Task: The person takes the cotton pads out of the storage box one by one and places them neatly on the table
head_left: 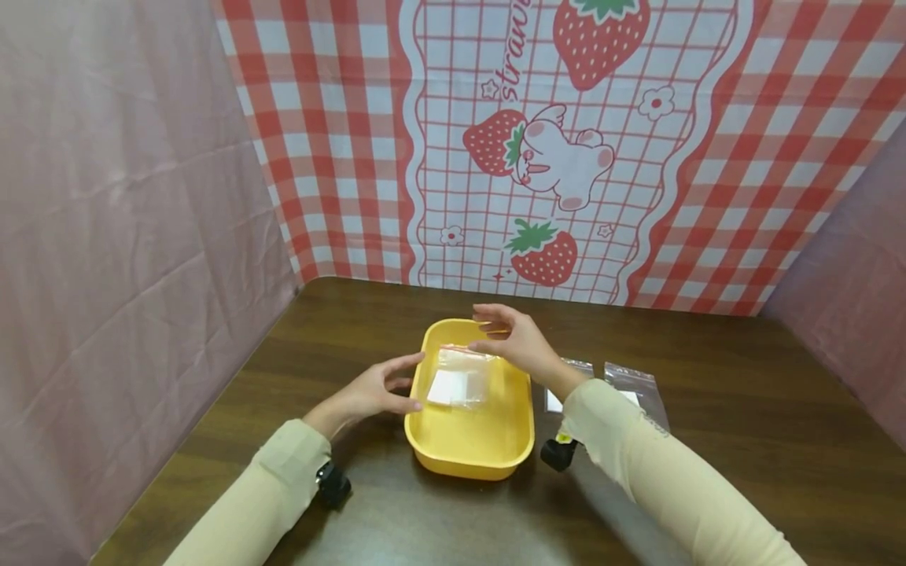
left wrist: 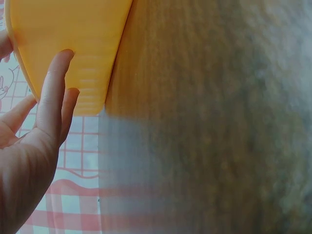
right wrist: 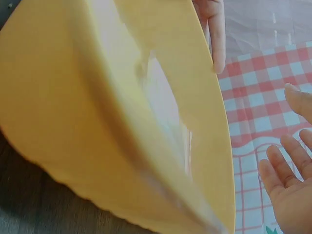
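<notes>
Left hand [head_left: 370, 390]: There we had it, at the left rim of the yellow tray [head_left: 463, 469]! To steady that wall well, we judged, it needed a light touch and no squeeze. The fingers [left wrist: 56, 80] stood well parted, nearly straight, gripping nothing; palm faced the tray, forearm angled in from the near left.
Yellow tray: Upright on the tabletop [head_left: 750, 393], right between the two hands, and we wanted it kept square there.
Clear zip bag [head_left: 476, 387]: In the tray it lay, toward the left wall, zip edge at the far end, white insert [head_left: 446, 387] showing. Neat handling, we reckoned, meant touching only the edge, so the thin film would not crease or cling.
Right hand [head_left: 522, 342]: Over the tray's far right side, and what a spot for care! We judged it best kept high above the film. Its fingers curved loosely leftward, thumb well apart, nothing in their hold; the forearm slanted in from the near right.
Two other bags [head_left: 637, 381]: Out on the tabletop we spotted them, right of the tray, partly hidden by the right sleeve [head_left: 602, 409]; a raised elbow, we felt, would spare them a nudge.
</notes>
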`<control>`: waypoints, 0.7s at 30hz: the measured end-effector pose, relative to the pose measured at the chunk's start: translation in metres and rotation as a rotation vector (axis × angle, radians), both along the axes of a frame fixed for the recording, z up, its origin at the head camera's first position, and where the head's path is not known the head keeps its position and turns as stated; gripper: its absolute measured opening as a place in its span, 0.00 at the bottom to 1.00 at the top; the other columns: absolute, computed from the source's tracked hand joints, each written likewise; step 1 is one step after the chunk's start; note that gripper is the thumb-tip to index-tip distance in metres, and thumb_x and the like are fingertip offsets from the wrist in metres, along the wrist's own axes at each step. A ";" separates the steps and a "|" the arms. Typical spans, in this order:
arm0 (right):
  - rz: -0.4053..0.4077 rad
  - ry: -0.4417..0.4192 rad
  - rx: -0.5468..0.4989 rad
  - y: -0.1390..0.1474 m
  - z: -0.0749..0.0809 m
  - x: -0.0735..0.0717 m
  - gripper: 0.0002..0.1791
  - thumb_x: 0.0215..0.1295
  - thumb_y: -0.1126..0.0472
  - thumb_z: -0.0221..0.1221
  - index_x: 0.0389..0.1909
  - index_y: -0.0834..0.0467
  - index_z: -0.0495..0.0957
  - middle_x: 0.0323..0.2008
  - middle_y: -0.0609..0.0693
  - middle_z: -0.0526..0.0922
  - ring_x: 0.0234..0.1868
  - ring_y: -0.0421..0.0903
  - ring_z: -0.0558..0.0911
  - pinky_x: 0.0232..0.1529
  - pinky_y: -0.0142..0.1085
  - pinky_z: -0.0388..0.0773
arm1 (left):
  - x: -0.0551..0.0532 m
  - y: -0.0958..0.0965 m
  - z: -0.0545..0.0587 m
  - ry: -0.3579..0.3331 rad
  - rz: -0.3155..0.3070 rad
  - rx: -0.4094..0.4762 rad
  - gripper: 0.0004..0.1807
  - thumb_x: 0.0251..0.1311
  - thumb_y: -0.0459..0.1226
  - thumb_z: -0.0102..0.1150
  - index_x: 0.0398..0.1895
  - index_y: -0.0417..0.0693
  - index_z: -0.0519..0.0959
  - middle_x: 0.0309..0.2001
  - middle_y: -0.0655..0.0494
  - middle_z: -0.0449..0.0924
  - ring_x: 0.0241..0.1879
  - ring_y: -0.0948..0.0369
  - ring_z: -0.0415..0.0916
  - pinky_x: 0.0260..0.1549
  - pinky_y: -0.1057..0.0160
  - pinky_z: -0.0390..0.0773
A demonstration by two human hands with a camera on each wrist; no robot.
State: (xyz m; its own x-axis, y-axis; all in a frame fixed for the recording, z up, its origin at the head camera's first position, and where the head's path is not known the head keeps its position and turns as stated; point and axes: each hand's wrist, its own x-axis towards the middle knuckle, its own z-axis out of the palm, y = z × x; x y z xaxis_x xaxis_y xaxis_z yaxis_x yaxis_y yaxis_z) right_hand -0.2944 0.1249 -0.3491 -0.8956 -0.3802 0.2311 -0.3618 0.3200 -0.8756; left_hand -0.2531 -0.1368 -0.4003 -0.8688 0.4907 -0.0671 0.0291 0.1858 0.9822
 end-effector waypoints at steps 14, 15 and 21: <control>-0.053 -0.091 -0.040 -0.023 0.000 -0.008 0.31 0.52 0.64 0.68 0.59 0.59 0.71 0.54 0.57 0.76 0.54 0.57 0.74 0.52 0.43 0.73 | -0.001 0.001 -0.002 0.007 -0.023 0.027 0.43 0.50 0.29 0.66 0.70 0.42 0.57 0.68 0.44 0.57 0.59 0.46 0.64 0.43 0.58 0.78; -0.051 -0.097 -0.030 -0.024 -0.001 -0.009 0.31 0.52 0.64 0.68 0.59 0.59 0.71 0.54 0.57 0.76 0.53 0.56 0.74 0.52 0.42 0.73 | -0.001 0.001 -0.002 0.007 -0.022 0.024 0.43 0.50 0.29 0.66 0.70 0.42 0.57 0.68 0.45 0.57 0.59 0.46 0.64 0.43 0.58 0.78; -0.018 -0.111 0.076 -0.032 -0.009 -0.014 0.31 0.52 0.61 0.69 0.59 0.59 0.71 0.53 0.56 0.76 0.53 0.54 0.74 0.53 0.44 0.72 | -0.001 0.001 -0.002 0.016 -0.013 0.015 0.43 0.50 0.28 0.66 0.70 0.41 0.57 0.68 0.45 0.58 0.59 0.46 0.65 0.43 0.58 0.77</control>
State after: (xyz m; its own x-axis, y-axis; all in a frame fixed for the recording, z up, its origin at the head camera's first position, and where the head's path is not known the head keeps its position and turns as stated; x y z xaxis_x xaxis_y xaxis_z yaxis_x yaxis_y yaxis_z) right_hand -0.3086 0.0925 -0.3576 -0.9209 -0.3764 0.1015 -0.2578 0.3925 -0.8829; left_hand -0.2543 -0.1359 -0.4023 -0.8633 0.5026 -0.0455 0.0475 0.1708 0.9842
